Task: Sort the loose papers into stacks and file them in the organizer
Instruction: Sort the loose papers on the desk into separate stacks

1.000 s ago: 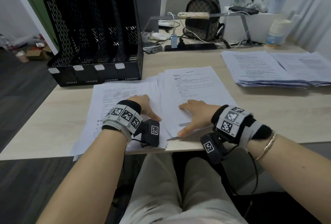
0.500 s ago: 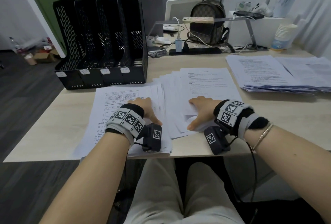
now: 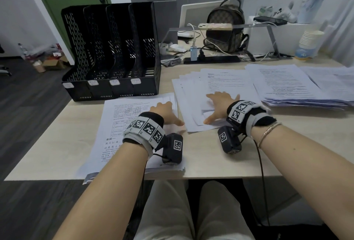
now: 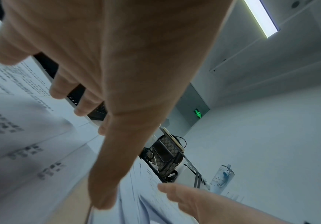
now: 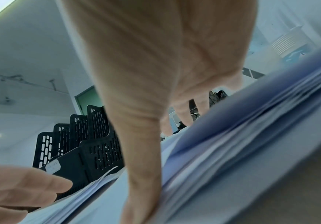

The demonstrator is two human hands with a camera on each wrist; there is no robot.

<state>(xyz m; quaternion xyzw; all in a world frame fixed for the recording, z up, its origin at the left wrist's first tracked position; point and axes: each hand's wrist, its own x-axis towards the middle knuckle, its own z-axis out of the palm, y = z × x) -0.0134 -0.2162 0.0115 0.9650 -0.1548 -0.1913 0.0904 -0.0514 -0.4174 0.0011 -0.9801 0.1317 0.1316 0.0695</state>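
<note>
Both hands lie flat w/ fingers spread: left hand (image 3: 164, 113) presses the printed stack (image 3: 122, 124) at the bench (image 3: 210, 159) front edge, right hand (image 3: 220, 105) rests on the fanned sheets (image 3: 216, 88) just beside it. Best bet imo: pin the fan, sweep the edges square before lifting, else sheets slip. Black organizer (image 3: 111, 53) stands behind the left stack, slots look empty; more paper piles (image 3: 298, 84) sit to the right.

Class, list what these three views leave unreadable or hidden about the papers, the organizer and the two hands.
- Organizer labels: head view, too small to read.
- Fanned papers under the right hand: head view, print too small; right wrist view, blurred.
- Left hand fingertips: head view, hidden behind the hand; its stack is blurred in the left wrist view.
- Far-right pile: cut by the frame edge.
</note>
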